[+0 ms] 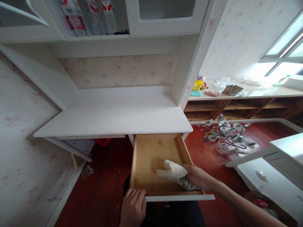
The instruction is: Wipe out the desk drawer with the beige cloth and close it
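A wooden drawer (151, 154) is pulled out from under the white desk (111, 118). Its left front corner is in the grip of my left hand (134, 203), the fingers curled over the edge. Inside the drawer, towards the right, my right hand (197, 177) is closed on a cream-white cloth (174, 171) with a grey patterned part. The cloth lies bunched over the drawer's bottom, one end sticking out to the left. The fingers of my right hand are partly hidden by it.
Plastic bottles (94, 19) stand in the upper cabinet, whose left door (21, 19) hangs open. A chandelier (227, 135) lies on the red floor at right. A low shelf unit (248, 94) under the window holds bags and a box. White furniture (267, 170) occupies the lower right.
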Available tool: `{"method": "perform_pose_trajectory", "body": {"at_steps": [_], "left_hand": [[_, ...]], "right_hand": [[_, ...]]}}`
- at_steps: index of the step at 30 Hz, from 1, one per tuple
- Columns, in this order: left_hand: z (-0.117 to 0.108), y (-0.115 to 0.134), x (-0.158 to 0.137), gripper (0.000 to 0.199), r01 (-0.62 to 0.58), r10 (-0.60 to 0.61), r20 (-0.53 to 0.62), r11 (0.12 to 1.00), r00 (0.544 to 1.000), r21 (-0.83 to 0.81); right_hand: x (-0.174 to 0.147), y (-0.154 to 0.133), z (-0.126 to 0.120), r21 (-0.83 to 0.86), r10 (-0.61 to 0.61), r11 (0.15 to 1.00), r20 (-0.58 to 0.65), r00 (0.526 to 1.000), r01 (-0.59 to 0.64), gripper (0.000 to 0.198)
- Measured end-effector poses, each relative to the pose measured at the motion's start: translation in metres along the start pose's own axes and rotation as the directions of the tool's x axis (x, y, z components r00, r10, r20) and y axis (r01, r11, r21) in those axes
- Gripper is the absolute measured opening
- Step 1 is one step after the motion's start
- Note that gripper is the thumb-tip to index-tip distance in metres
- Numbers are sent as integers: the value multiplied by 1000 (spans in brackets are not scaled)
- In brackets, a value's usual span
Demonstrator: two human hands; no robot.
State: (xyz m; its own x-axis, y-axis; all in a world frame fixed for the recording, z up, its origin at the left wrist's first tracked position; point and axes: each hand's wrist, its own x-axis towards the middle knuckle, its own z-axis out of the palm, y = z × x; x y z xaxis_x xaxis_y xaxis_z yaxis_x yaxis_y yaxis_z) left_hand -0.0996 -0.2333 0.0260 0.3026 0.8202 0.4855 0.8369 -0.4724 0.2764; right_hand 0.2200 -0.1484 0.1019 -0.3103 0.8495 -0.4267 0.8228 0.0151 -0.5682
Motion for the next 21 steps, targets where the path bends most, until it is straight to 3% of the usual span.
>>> {"method": "perform_pose_trajectory", "body": {"at_steps": [4,6,9,13,16,18,21], "left_hand": [[-9,5,-2,27,34,-36,-93,999,995,-26],[-13,5,-6,26,42,-43,-126,999,991,-10],[-17,1,-14,26,63,-54,-155,996,986,56],[-15,-8,-27,25,90,-71,-143,986,987,137],[-8,-14,-35,26,76,-56,-126,983,990,164],[-4,-17,-39,25,61,-42,-120,984,992,165],[-1,-23,-42,25,29,-14,-92,987,996,158]], "right_hand": [[21,-40,3,193,-80,973,-214,974,122,42],[45,-70,12,219,-104,959,-322,941,181,37],[92,-119,35,167,-208,942,-392,896,292,40],[155,-164,82,-165,-414,910,-282,866,381,59],[188,-174,112,-425,-512,800,-114,851,424,64],[204,-174,120,-527,-558,726,-77,826,441,58],[223,-169,109,-597,-587,671,-66,807,439,51]]}}
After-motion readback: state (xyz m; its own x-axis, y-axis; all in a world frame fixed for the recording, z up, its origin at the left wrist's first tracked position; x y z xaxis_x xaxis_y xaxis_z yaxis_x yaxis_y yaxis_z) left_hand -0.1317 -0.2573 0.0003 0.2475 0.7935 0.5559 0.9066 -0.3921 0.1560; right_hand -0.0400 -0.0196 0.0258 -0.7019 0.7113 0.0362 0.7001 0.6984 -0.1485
